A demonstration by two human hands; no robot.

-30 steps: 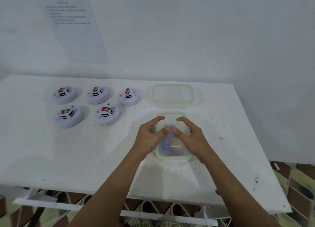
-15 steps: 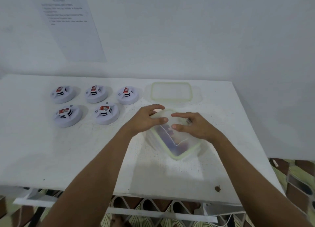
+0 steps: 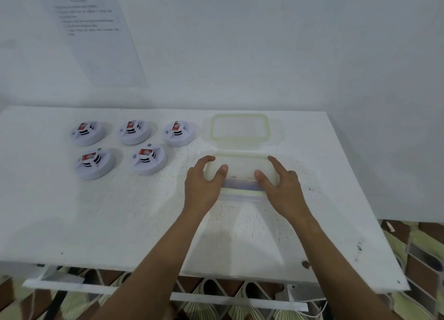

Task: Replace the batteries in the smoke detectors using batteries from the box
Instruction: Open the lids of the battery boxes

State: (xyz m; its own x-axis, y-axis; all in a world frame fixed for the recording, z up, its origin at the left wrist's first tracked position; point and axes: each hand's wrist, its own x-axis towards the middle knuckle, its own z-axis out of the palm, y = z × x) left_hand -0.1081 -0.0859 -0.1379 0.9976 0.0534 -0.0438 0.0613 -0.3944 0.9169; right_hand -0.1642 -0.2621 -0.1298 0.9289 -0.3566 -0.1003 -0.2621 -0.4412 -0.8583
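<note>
A clear plastic box (image 3: 240, 168) with a pale green rim is tipped over on the white table (image 3: 120, 211), its bottom facing up. My left hand (image 3: 204, 185) grips its left end and my right hand (image 3: 281, 185) grips its right end. Something bluish shows through the box's near wall; I cannot make out the batteries. The box's lid (image 3: 240, 127) lies flat just behind it. Several white round smoke detectors with red labels sit in two rows at the left, the nearest one (image 3: 149, 159) a hand's width from my left hand.
A printed sheet (image 3: 93, 31) hangs on the wall at the back left. The wall closes off the table's far and right sides. The table's front edge (image 3: 216, 275) runs below my forearms, with patterned floor beneath.
Both hands lifted the box from flat on the table, tilted it, and have now turned it over towards the far side. The detectors and lid have not moved.
</note>
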